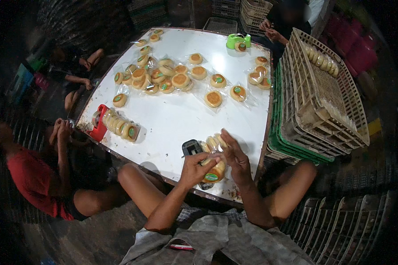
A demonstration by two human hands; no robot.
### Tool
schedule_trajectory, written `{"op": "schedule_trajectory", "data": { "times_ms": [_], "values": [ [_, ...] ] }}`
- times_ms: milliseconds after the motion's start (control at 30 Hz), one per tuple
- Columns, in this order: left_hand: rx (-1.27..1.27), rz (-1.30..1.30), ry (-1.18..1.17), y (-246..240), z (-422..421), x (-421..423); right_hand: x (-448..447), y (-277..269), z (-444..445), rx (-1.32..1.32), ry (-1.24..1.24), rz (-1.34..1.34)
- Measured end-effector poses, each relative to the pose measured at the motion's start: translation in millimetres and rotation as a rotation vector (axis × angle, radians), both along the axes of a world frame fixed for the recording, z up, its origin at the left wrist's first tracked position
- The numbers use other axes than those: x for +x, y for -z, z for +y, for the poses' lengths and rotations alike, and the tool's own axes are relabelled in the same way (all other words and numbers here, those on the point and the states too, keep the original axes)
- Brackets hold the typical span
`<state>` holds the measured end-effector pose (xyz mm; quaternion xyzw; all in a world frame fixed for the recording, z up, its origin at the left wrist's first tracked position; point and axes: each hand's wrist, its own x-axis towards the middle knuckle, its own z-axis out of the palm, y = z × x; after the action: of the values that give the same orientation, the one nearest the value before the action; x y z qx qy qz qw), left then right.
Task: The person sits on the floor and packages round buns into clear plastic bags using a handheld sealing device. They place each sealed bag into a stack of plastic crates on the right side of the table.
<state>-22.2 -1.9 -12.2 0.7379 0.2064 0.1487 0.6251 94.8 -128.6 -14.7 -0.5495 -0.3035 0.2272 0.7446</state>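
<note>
My left hand [193, 170] grips a row of pale round buns [215, 169] in clear plastic wrap. The nearest bun bears a green label facing me. My right hand [238, 160] lies along the right side of the same row, its fingers stretched forward and touching the wrap. A black tape dispenser [191, 147] stands just left of the buns, partly hidden by my left hand and the row. All of this is at the near edge of a white-topped table [172, 122].
Loose wrapped buns [180, 80] lie across the far half. A red tape dispenser [101, 122] with a packed bun row [122, 126] sits left; a green dispenser [237, 41] is far right. Stacked plastic crates [313, 109] flank the right edge. Several people sit around the table.
</note>
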Motion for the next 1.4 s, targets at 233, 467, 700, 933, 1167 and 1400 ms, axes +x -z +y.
{"op": "schedule_trajectory", "data": {
  "times_ms": [233, 467, 700, 933, 1167, 1400],
  "values": [
    [-0.259, 0.087, 0.037, 5.6, 2.5, 3.8, 9.8, 5.4, -7.5, -0.334, -0.022, 0.126],
    [-0.281, -0.118, -0.075, 11.0, -2.2, 4.4, 2.8, -2.5, -8.1, -0.38, 0.184, -0.779],
    [-0.473, -0.056, -0.024, -3.5, -2.6, 5.5, 15.1, -8.4, -16.6, -0.296, 0.025, -0.506],
    [-0.015, -0.186, -0.236, -5.5, -9.5, 2.7, -29.4, -1.8, -12.1, -0.5, 0.099, -0.19],
    [-0.117, -0.399, -0.345, 4.3, -10.6, 1.8, -50.6, 11.4, -0.7, 0.001, -0.337, 0.613],
    [-1.063, 0.001, -0.154, -7.8, 8.0, -10.1, -28.4, 47.6, 6.2, -0.323, 0.101, 0.289]
  ]
}}
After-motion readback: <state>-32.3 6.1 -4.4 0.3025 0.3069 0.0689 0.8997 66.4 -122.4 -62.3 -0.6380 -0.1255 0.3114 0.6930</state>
